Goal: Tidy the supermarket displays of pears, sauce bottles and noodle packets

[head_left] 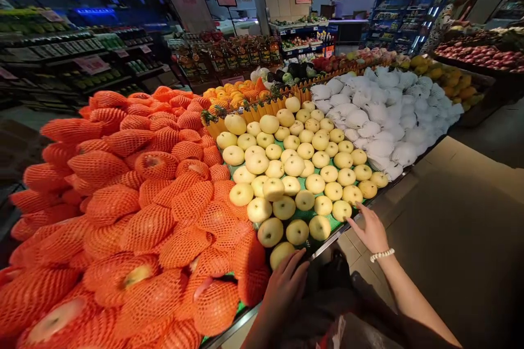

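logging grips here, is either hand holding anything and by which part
The right hand, open beside a yellow fruit, holds nothing. The left hand is at the nearest yellow fruit; a grip there cannot be told.

Round pale-yellow fruits (293,166) fill a green-lined, metal-edged display stand (327,244), flanked on their left by orange-netted oblong fruits (151,223), on their right by white-wrapped rounded fruits (382,114).

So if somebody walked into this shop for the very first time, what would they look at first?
Probably the big heap of fruit in bright orange nets, filling the left of the picture. Next might come the pale yellow fruit shining in the middle, with white-wrapped fruit behind it to the right. Down at its front edge are the person's left hand and right hand, the right wearing a beaded bracelet.
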Action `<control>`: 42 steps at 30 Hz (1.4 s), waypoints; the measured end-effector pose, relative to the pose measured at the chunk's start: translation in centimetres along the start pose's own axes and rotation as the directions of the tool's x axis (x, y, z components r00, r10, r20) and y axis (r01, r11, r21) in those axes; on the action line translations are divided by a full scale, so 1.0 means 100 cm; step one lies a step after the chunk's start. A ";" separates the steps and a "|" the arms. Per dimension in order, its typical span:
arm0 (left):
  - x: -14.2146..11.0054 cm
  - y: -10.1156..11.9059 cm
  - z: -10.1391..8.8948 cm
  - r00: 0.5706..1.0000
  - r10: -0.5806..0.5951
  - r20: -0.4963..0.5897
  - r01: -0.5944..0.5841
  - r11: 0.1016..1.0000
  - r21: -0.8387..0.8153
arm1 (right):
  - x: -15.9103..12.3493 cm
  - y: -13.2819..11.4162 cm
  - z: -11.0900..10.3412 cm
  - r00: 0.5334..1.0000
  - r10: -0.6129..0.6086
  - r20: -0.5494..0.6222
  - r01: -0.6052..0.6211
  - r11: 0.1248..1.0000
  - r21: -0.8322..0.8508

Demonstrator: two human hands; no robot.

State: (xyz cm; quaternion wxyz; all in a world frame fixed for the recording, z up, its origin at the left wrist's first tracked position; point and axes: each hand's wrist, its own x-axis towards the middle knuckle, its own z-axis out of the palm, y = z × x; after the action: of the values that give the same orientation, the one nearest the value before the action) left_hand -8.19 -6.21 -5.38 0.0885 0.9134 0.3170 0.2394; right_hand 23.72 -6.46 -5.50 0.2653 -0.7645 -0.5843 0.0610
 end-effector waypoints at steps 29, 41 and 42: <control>0.201 0.043 0.105 0.572 -0.806 0.150 0.795 0.590 0.139 | 0.130 0.055 -0.029 0.608 -0.277 0.744 0.355 0.933 0.057; 0.234 0.041 0.107 0.449 -0.845 0.291 0.694 0.535 0.481 | 0.231 0.139 -0.080 0.957 -0.182 0.225 0.182 0.983 0.022; 0.231 0.041 0.104 0.470 -0.829 0.305 0.677 0.559 0.478 | 0.239 0.145 -0.086 0.966 -0.159 0.205 0.165 0.986 -0.010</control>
State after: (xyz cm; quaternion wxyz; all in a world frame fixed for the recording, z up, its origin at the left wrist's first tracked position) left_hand 14.90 4.86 -4.31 0.1290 0.7049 0.6872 -0.1194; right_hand 47.06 10.21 0.09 0.1980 -0.7073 -0.6698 0.1092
